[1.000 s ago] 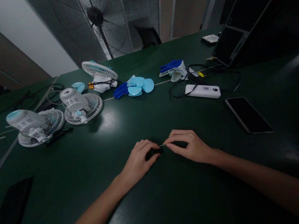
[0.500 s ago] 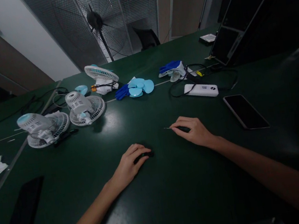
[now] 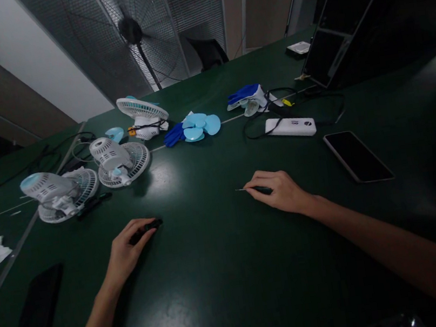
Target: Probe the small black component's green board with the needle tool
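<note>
2 hands [image 3: 127, 248] [image 3: 277, 192], L fingers pinching 1 blk object [image 3: 146, 230], R fingers 1 screwdriver [image 3: 262, 190], 3 sm. fans [image 3: 112, 154]

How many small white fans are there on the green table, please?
3. The leftmost fan is near the table's left side; the middle fan is just right of it; the rear fan stands farther back, left of the light-blue fan blades.

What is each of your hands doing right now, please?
Left hand: closed on a small, dark, elongated object.
Right hand: closed on a slim tool with a dark handle and thin metal shaft.
</note>
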Action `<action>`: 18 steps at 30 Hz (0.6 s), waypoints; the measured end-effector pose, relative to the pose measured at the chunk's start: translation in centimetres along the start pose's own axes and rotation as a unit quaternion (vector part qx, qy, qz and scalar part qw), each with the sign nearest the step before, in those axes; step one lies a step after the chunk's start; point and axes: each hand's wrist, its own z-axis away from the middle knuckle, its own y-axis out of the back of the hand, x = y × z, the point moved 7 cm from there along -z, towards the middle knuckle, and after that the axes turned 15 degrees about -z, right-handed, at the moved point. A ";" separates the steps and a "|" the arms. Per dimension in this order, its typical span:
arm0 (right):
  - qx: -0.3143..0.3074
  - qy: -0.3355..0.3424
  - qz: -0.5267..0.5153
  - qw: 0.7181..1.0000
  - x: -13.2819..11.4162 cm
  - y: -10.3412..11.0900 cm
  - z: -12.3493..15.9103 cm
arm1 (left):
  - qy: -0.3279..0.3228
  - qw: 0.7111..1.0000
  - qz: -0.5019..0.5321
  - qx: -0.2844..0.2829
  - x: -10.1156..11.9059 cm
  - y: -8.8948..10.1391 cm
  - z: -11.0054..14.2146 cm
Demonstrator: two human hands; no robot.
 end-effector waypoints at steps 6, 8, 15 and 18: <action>-0.007 0.015 0.019 1.000 0.4 -0.4 0.2 | 0.026 0.999 0.014 0.031 -1.7 0.0 0.0; -0.009 0.015 0.023 1.000 0.5 -0.4 0.3 | 0.045 0.997 0.046 0.047 -2.1 0.3 0.1; -0.017 0.011 0.027 0.999 0.7 -0.5 0.3 | 0.082 0.987 0.095 0.097 -3.0 1.1 0.3; -0.022 0.010 0.026 0.999 0.7 -0.6 0.2 | 0.094 0.986 0.103 0.093 -3.5 1.1 0.3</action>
